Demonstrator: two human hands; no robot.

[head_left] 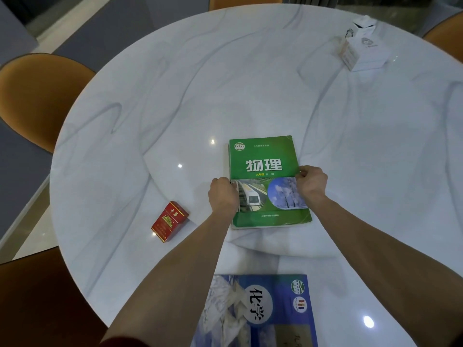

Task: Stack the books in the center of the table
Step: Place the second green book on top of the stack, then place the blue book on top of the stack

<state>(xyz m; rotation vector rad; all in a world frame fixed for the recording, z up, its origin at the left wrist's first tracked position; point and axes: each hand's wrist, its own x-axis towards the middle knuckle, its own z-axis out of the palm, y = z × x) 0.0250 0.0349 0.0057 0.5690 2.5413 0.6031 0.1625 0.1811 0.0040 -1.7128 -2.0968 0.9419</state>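
My left hand (223,195) grips the left edge of the green book (268,181), fingers curled closed around the spine side, and my right hand (312,182) pinches the right edge of the same book, fingers bent in tight on the cover. The green book lies flat, face up, near the middle of the round white worktop (175,108), its title toward the far side. There looks to be another book edge just under it along the left side, though I cannot tell for sure. A blue book (260,311) lies flat at the near edge of the worktop, between my forearms and well apart from the green one, turned sideways to me. A red cigarette pack (169,221) lies to the left of my left hand, near but not touching the green book. A white box (363,50) stands at the far right of the worktop. Orange chairs (37,96) ring the worktop
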